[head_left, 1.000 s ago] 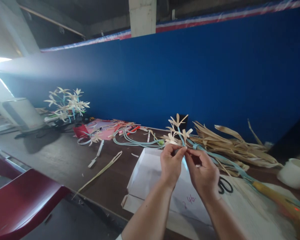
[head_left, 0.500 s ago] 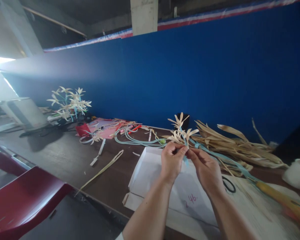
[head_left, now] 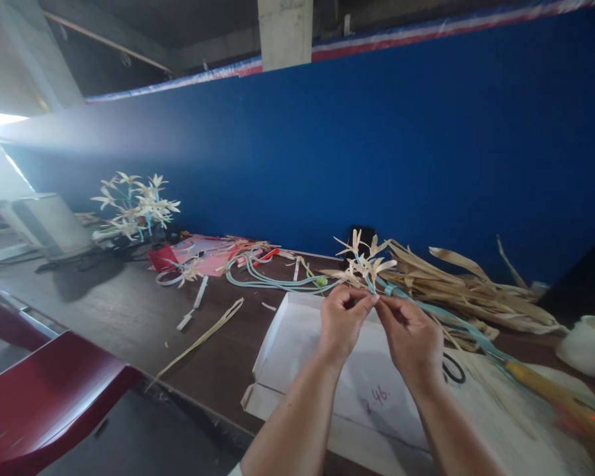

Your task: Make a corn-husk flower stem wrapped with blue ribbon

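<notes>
Above white box [head_left: 297,330], left hand [head_left: 341,324] and right hand [head_left: 417,337] pinch base of pale flower spray [head_left: 375,268] between fingertips. Dried husks [head_left: 456,291] crowd right hand's far side; left of box, wide dark tabletop [head_left: 129,311] runs to front edge, straw strand [head_left: 196,346] reaching that edge.

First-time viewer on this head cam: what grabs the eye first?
Probably the big blue panel spanning the background behind the table. Next, the left hand and right hand pinching a small spray of pale flowers at its stems, above a shallow white box. A fuller flower bunch stands toward the picture's left, near the panel.
</notes>
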`<state>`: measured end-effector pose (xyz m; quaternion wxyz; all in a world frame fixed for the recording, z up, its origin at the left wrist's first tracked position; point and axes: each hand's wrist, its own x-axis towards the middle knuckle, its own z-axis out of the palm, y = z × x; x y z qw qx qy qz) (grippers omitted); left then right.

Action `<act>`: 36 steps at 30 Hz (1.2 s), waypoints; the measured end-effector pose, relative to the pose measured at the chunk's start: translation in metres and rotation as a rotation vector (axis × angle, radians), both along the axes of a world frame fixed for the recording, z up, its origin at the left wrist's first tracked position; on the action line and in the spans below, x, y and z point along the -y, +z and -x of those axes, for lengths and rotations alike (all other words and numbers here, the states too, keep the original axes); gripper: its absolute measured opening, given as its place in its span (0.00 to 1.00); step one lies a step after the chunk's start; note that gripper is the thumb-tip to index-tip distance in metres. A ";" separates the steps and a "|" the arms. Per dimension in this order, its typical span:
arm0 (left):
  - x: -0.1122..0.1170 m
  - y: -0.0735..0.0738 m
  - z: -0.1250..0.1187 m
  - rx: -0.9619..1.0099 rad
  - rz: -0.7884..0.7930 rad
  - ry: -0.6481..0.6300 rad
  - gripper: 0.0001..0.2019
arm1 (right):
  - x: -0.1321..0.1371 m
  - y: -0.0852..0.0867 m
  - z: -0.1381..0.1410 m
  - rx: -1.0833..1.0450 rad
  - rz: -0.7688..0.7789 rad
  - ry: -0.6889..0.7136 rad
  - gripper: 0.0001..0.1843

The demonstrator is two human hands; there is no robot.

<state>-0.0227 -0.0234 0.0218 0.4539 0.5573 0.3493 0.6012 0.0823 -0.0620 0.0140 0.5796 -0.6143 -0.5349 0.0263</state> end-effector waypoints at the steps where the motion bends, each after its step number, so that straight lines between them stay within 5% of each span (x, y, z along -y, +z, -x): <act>1: 0.000 0.000 0.000 -0.003 0.012 0.009 0.09 | 0.000 -0.001 0.000 0.027 -0.008 -0.008 0.15; 9: -0.003 -0.005 -0.001 -0.035 -0.018 0.041 0.08 | -0.002 -0.003 0.000 0.015 0.047 -0.013 0.14; 15: -0.007 -0.006 0.002 -0.044 -0.027 0.043 0.08 | -0.004 -0.002 -0.004 -0.217 0.111 0.259 0.19; 26: -0.009 -0.007 0.002 -0.056 -0.090 -0.021 0.08 | -0.009 -0.002 -0.010 -0.446 0.184 0.394 0.21; 36: -0.013 -0.011 0.003 -0.030 -0.095 -0.146 0.09 | -0.003 -0.002 -0.008 -0.275 0.125 0.330 0.21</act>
